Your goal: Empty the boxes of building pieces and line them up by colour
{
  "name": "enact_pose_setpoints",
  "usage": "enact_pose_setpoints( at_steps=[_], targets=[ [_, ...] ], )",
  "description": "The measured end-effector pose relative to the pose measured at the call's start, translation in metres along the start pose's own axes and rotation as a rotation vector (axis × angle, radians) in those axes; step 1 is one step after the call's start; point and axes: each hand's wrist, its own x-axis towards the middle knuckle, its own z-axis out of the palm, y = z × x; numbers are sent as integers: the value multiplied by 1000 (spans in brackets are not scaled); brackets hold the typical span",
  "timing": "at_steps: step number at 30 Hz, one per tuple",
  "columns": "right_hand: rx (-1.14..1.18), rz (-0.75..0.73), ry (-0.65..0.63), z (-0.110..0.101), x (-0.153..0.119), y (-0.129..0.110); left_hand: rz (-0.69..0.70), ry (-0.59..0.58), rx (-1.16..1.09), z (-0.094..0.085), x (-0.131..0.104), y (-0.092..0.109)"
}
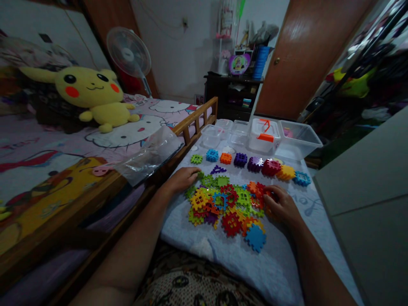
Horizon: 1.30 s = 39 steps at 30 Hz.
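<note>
Colourful interlocking plastic tiles lie in a loose pile (219,199) on the cloth-covered table. My left hand (185,177) is at the pile's upper left edge, its fingers closed around a green tile (200,174). At the right edge, my right hand (280,204) has its fingers curled on an orange tile (270,208), partly hidden under them. Behind the pile runs a row of sorted stacks, among them green (196,159), blue (212,155), orange (226,158), red (270,167) and yellow (286,172). A purple triangular piece (218,169) lies between row and pile.
Clear plastic containers (299,138) stand along the table's far edge, one lidded with an orange handle (265,137). To the left are a wooden bed rail (194,121), a plastic bag (149,155) and a yellow plush toy (92,95). A white panel (366,199) borders the right.
</note>
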Motion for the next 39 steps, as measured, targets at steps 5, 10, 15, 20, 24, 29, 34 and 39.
enact_pose_setpoints(
  at_steps=[5, 10, 15, 20, 24, 29, 34, 39],
  targets=[
    [-14, -11, -1, 0, 0, -1, -50, 66, 50, -2, 14, -5],
    [-11, -8, -2, 0, -1, -2, -31, 86, 198, 12, 21, -9],
    [-19, -5, -7, 0, 0, 0, 46, 216, 282, 25, 15, 6],
    [-23, -10, -9, 1, -1, 0, 73, -25, 222, 28, 18, 25],
    [-14, -20, -4, 1, -1, 0, 25, -55, 250, 25, 24, 34],
    [-11, -17, -5, 1, -1, 0, 34, -2, 165, 16, 25, 42],
    [-5, -8, -13, 1, -1, -1, 107, 139, 83, 16, 25, 49],
    [-8, -6, -11, 1, -1, -1, 131, 68, 135, 21, 20, 46]
  ],
)
